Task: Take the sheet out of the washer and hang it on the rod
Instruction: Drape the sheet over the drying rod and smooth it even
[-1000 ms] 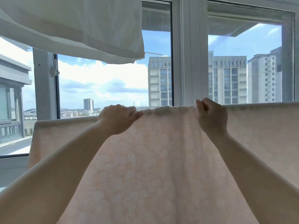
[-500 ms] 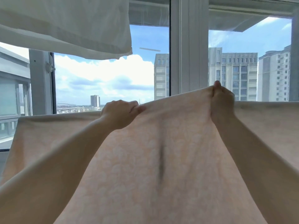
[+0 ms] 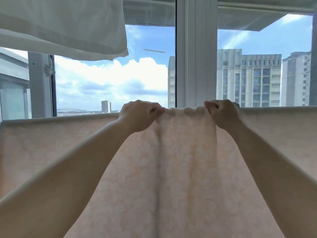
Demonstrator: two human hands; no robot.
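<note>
Head view: the pale patterned sheet (image 3: 180, 169) hangs stretched across below the window (image 3: 195, 57), its top edge bunched between the left hand (image 3: 139, 115) and right hand (image 3: 223, 114), both pinching it, arms raised forward.

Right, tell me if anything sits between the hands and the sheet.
Nothing visible does. The left hand and right hand each grip the top fold of the pink sheet directly. The white cloth hangs above, apart.
</note>
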